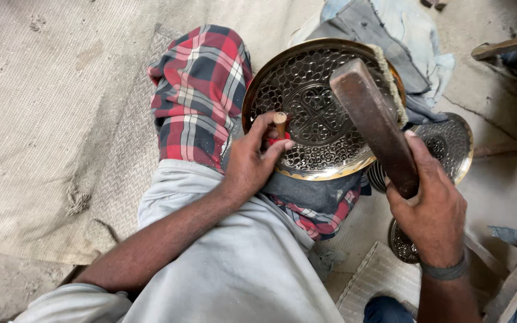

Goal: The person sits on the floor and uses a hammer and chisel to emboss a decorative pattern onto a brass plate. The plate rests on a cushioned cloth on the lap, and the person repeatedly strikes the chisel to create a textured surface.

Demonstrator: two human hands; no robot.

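A round brass plate (306,96) with dense engraved patterns rests tilted on my lap, over a red checked cloth (201,90). My left hand (252,161) grips a short chisel (280,122) with a reddish shaft, its tip set on the plate's lower left area. My right hand (432,209) holds a thick brown wooden mallet (373,119), raised over the plate's right side.
A second engraved metal plate (450,143) lies on the floor to the right, with another small one (402,242) below my right hand. Grey and blue cloths (390,30) lie behind the plate. A woven mat (49,119) covers the floor at left. Wood pieces sit at the right edge.
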